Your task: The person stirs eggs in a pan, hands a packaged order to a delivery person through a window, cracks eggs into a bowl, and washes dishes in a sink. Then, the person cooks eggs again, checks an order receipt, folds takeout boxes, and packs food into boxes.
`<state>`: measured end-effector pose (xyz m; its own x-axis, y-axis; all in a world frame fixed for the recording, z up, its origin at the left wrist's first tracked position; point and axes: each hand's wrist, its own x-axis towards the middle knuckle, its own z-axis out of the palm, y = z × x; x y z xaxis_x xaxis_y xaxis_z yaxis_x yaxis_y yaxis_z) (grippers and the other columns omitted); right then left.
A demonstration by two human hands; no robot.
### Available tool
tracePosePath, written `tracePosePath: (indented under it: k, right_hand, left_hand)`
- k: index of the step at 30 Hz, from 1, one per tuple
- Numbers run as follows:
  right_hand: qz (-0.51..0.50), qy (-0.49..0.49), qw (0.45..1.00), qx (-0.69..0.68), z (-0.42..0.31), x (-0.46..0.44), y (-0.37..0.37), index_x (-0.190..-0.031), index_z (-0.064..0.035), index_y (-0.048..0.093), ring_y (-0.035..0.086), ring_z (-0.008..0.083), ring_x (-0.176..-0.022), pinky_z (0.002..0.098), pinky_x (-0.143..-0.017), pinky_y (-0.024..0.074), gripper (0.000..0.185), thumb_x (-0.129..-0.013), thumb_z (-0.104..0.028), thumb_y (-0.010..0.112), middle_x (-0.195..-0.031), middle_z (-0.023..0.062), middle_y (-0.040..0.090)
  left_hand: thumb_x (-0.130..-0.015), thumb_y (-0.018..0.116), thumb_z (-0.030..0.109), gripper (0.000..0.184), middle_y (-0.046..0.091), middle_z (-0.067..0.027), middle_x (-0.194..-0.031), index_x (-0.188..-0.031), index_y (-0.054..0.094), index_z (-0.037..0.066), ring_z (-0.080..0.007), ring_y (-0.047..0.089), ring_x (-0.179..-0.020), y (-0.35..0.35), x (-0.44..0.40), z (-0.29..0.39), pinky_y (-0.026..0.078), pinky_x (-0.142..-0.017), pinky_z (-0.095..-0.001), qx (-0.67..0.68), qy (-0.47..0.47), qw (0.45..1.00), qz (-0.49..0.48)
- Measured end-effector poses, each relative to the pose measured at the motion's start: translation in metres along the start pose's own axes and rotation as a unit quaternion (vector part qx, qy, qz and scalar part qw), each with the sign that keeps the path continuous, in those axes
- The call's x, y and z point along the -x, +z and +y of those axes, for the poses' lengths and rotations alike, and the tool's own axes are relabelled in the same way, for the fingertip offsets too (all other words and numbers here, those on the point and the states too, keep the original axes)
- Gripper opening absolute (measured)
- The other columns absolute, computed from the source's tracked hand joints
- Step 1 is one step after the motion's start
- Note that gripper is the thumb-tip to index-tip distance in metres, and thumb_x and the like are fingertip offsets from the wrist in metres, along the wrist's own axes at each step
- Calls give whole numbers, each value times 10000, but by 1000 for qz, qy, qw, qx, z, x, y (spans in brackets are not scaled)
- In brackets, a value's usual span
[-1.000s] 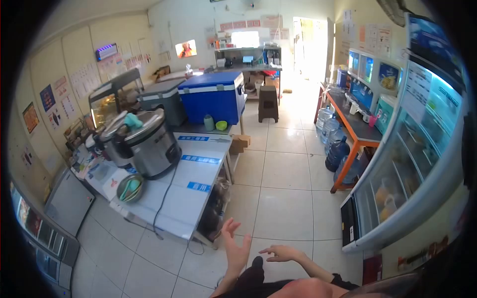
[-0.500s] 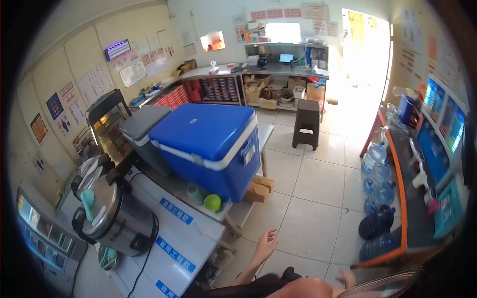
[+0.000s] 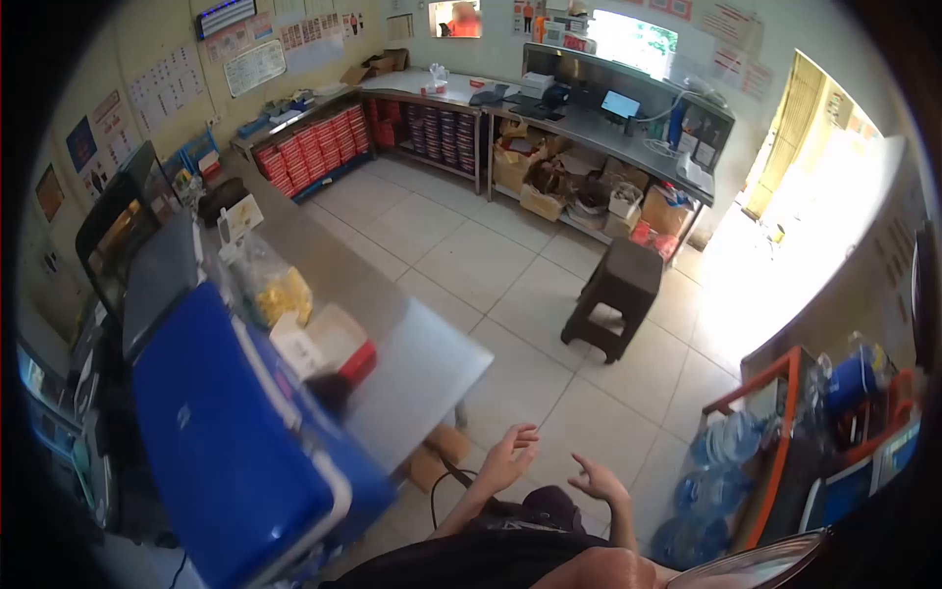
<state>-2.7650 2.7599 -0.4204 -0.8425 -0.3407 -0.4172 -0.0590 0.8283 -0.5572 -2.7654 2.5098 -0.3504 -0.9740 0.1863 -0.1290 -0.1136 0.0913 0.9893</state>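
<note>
My left hand (image 3: 507, 458) is in the air low in the head view, fingers apart and holding nothing. Just to its right, my right hand (image 3: 597, 480) is also empty, with its index finger stretched out. The hands are apart over the tiled floor. To the left of my left hand stands a metal table (image 3: 417, 368), its near corner closest to that hand. On it sit a big blue cooler box (image 3: 221, 422), an open red and white carton (image 3: 339, 344) and a clear plastic bag with yellow contents (image 3: 282, 293).
Ahead stands a dark brown plastic stool (image 3: 628, 280). Behind it a steel counter (image 3: 589, 133) carries a small lit screen (image 3: 620, 105). Stacked red boxes (image 3: 314, 152) fill a low shelf. Large water bottles (image 3: 711, 491) stand on the right, beside an orange-edged rack (image 3: 780, 442). A bright doorway (image 3: 814, 187) lies beyond.
The view has moved forward past the front table and rice cooker. The cooler is now close on the left and the stool nearer. Both hands are now in front of the body.
</note>
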Motion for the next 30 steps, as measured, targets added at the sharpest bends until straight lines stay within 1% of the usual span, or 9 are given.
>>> tracePosePath:
  k: [4, 7, 9, 11, 15, 18, 21, 23, 30]
  right_hand:
    - [-71, 194, 950, -235, 82, -78, -71, -1340, -47, 148, 619, 199, -744, 294, -614, 488, 769, -781, -324, 597, -833, 141, 633]
    - [-80, 187, 917, -343, 129, -184, -155, -1323, -11, 197, 611, 137, -695, 263, -525, 479, 756, -763, -275, 629, -824, 129, 632]
    - [-105, 163, 967, -163, 146, -285, -219, -1276, -27, 327, 616, 198, -754, 302, -608, 489, 708, -729, -344, 645, -907, 151, 616]
    - [-49, -8, 993, 111, 141, -404, -285, -1212, -62, 435, 594, 263, -856, 342, -716, 474, 665, -690, -414, 649, -976, 159, 594]
    - [-6, -118, 992, 53, 18, -626, -414, -1198, -153, 452, 555, 305, -909, 379, -791, 441, 544, -718, -362, 602, -977, 146, 573]
    - [19, -207, 941, 266, -76, -759, -465, -1231, -180, 416, 556, 286, -910, 365, -767, 453, 513, -758, -304, 573, -981, 132, 562]
    - [-57, -277, 933, 221, -113, -872, -478, -1243, -195, 394, 527, 306, -932, 385, -785, 440, 506, -774, -306, 547, -1021, 131, 524]
    - [-70, -265, 947, 169, -100, -942, -465, -1219, -203, 422, 529, 302, -926, 395, -786, 441, 490, -758, -308, 552, -993, 130, 529]
    - [29, -56, 995, 71, -14, -1087, -463, -1075, -170, 565, 541, 291, -924, 400, -799, 444, 405, -687, -286, 598, -950, 137, 581]
  left_hand:
    - [-824, 518, 97, 395, 529, -122, -1070, -1189, 380, 40, -151, 519, -951, 2, -183, 17, 404, -832, -279, 138, 39, 988, 51]
    - [-829, 514, 87, 401, 542, -122, -1043, -1197, 366, 34, -147, 519, -944, -13, -299, -20, 400, -831, -271, 248, -12, 964, 94]
    - [-826, 525, 77, 426, 590, -110, -940, -1209, 344, 34, -140, 535, -897, -30, -372, -29, 403, -810, -252, 293, -91, 937, 167]
    - [-831, 524, 98, 403, 598, -96, -902, -1194, 361, 37, -132, 536, -881, -54, -418, -7, 397, -812, -251, 299, -98, 926, 211]
    - [-824, 545, 129, 392, 606, -81, -800, -1169, 384, 37, -113, 547, -773, -116, -504, 26, 391, -776, -238, 238, -71, 909, 335]
    - [-784, 565, 55, 394, 602, -103, -807, -1140, 400, 17, -131, 562, -715, -170, -585, -54, 429, -677, -228, 212, -75, 876, 427]
    - [-783, 566, 80, 397, 592, -89, -783, -1138, 399, 19, -122, 547, -701, -256, -667, -77, 424, -647, -230, 236, -158, 823, 492]
    - [-794, 528, 55, 358, 575, -75, -797, -1127, 402, 20, -118, 530, -723, -309, -748, -25, 425, -652, -243, 249, -193, 843, 436]
    - [-789, 547, 43, 449, 479, -44, -900, -1193, 352, 62, -116, 493, -807, -486, -1014, 114, 408, -724, -235, 135, 18, 914, 382]
